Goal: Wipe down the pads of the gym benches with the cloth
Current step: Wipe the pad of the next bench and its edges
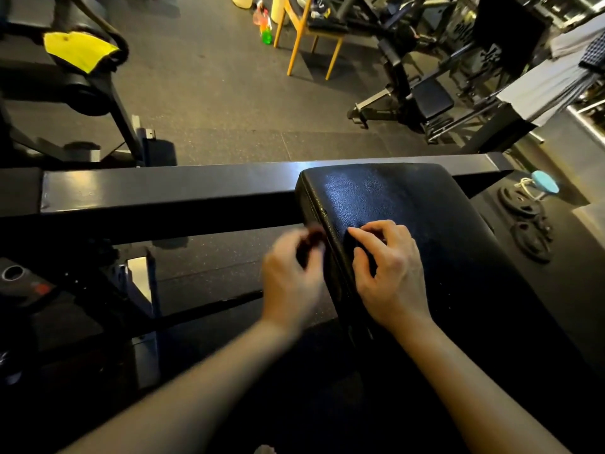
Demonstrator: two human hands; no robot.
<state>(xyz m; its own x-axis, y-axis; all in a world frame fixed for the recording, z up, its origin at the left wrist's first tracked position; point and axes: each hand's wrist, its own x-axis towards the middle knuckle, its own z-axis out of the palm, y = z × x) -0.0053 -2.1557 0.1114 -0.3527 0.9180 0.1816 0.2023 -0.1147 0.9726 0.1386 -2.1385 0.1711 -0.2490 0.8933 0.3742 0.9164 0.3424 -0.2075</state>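
Note:
A black bench pad [425,217] fills the right middle, its textured top catching some light. My right hand [389,273] rests on the pad near its left edge, fingers loosely bent with the tips touching the surface and nothing visible in them. My left hand [291,276] hovers just off the pad's left edge. It is motion-blurred with curled fingers, and a small dark shape at the fingertips is too blurred to identify. A yellow cloth [78,52] lies draped over a roller pad at the far upper left, away from both hands.
A dark steel frame beam [163,191] runs left from the pad. A wooden chair [307,34] and spray bottles [265,27] stand at the back. Weight plates [527,221] lie on the floor to the right, and another bench machine [422,93] is behind them.

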